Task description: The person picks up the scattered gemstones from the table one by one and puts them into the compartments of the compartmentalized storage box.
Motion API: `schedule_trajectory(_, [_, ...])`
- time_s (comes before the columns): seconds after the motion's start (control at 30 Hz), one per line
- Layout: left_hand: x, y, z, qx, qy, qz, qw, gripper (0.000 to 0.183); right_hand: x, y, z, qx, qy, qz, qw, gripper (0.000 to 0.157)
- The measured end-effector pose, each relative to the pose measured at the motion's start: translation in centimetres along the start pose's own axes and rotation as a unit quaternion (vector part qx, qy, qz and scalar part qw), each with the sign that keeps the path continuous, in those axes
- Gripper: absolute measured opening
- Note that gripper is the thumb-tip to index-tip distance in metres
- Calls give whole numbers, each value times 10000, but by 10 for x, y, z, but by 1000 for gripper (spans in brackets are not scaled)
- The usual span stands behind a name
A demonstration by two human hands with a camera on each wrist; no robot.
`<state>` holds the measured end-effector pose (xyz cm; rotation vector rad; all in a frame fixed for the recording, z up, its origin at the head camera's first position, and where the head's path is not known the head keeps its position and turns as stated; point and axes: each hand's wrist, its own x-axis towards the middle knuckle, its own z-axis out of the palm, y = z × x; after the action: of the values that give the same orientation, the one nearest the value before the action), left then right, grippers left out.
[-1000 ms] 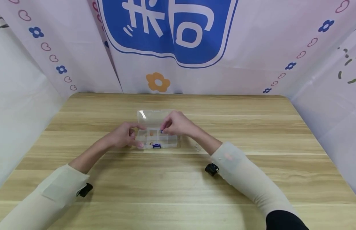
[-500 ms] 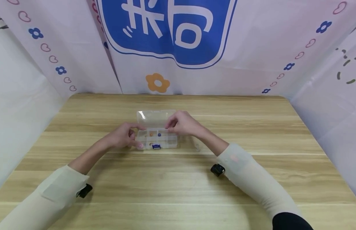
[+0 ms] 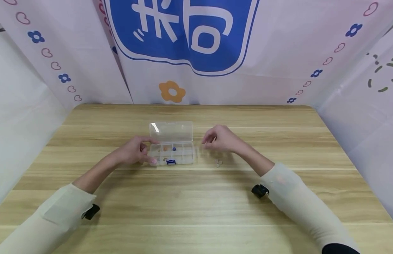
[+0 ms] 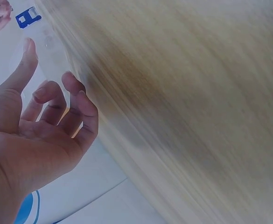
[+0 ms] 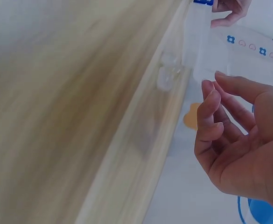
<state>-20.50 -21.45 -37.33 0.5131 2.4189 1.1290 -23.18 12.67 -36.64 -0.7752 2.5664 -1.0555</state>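
A clear plastic compartment box [image 3: 188, 151] lies on the table with its transparent lid [image 3: 180, 132] raised at the back. My left hand [image 3: 133, 150] holds the box's left end between forefinger at the back and thumb at the front. Inside, a small round blue piece [image 3: 174, 149] and an orange piece [image 3: 165, 148] sit in neighbouring back compartments. A blue latch [image 3: 171, 162] marks the front side. To the right of the box hovers my right hand [image 3: 225, 138], fingers loosely curled, nothing visible between them. Small clear pieces [image 3: 218, 163] lie on the table just in front of it.
The wooden table [image 3: 183, 201] extends around the box on every side. Behind it hangs a white printed cloth [image 3: 266, 81], with more white cloth at both sides. Each sleeve carries a small black device, such as the one at the right forearm [image 3: 260, 191].
My right hand has let go of the blue piece in a back compartment and moved right, off the box. The left hand has kept its hold.
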Motion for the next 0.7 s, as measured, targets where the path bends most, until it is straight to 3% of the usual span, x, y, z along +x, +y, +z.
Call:
schedule_trajectory(0.23, [0,0,0,-8,7,4,10000,71,-11,12,-6,1,-16,97,10000,8])
schedule_trajectory(0.7, [-1,-1,1,-8,1,54,10000,71,-28,24,-9,19,-603,28,9982,7])
